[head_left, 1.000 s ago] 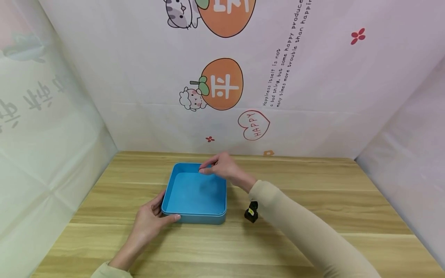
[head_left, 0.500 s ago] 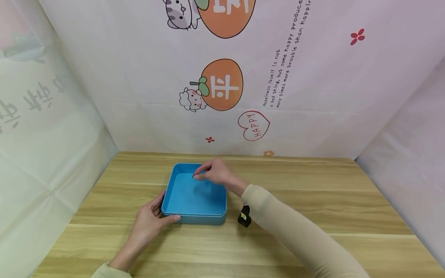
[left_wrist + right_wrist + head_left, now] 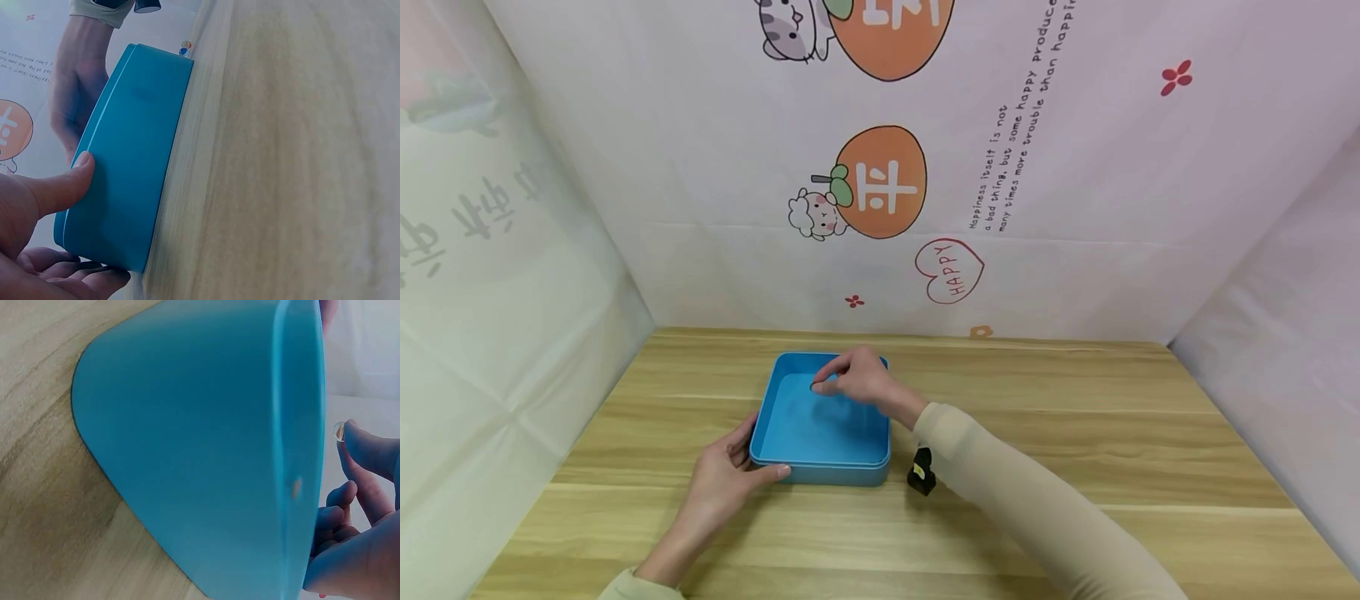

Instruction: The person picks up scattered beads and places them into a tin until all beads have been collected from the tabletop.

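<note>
A square blue open box stands on the wooden table. My left hand grips its near left corner, the thumb on the front wall and the fingers against the left side. Over the box's interior, my right hand pinches a clear glass marble with an orange streak between thumb and forefinger. The marble sits above the rim in the right wrist view, and my other right fingers are curled. In the head view it barely shows. The part of the box floor under the right hand is hidden.
Small coloured marbles lie on the table beyond the box in the left wrist view; in the head view they are not visible. A black wrist camera hangs under my right forearm. A printed white cloth walls the table.
My right hand has moved left and slightly nearer, from the box's far edge to over its interior, still pinching the marble. The left hand and the box have stayed in place.
</note>
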The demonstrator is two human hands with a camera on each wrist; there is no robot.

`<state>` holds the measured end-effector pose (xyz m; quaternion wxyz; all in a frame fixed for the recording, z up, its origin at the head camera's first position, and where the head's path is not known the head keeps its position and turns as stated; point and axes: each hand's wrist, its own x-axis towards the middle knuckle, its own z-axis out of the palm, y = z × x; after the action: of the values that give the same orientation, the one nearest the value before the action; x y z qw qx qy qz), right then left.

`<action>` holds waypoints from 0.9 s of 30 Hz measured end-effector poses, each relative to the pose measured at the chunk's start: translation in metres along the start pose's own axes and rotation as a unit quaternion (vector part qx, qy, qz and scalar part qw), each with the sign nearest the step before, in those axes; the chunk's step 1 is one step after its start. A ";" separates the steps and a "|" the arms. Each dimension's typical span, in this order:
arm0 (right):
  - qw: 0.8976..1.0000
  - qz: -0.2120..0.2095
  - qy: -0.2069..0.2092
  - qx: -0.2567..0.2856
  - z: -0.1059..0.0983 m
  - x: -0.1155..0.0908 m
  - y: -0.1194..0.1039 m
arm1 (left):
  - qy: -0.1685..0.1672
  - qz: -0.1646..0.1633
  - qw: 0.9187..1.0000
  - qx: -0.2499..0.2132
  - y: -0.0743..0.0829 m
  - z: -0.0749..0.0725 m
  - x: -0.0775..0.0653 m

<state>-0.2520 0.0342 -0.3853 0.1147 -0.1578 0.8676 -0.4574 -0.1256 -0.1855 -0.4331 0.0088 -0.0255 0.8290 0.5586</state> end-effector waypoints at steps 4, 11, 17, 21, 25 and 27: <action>1.000 0.005 0.001 -0.002 0.000 0.000 0.001 | 0.001 0.000 1.000 0.004 0.002 0.001 0.001; 1.000 0.000 0.008 0.010 -0.001 -0.001 0.003 | -0.002 0.001 1.000 -0.002 0.001 0.002 0.001; 0.998 -0.031 0.034 0.032 -0.020 -0.014 0.001 | -0.005 0.009 1.000 -0.004 0.000 0.004 0.002; 0.997 -0.047 0.051 0.046 -0.042 -0.030 0.002 | -0.002 0.005 1.000 -0.003 0.000 0.004 0.002; 0.996 -0.043 0.056 0.059 -0.063 -0.046 0.007 | 0.003 0.001 1.000 -0.004 0.001 0.002 0.001; 0.995 -0.036 0.054 0.069 -0.072 -0.054 0.012 | 0.003 0.000 1.000 -0.003 0.001 0.002 0.001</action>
<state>-0.2289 0.1156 -0.3523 0.0619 -0.1554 0.8326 -0.5280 -0.1264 -0.1834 -0.4328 0.0062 -0.0273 0.8275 0.5608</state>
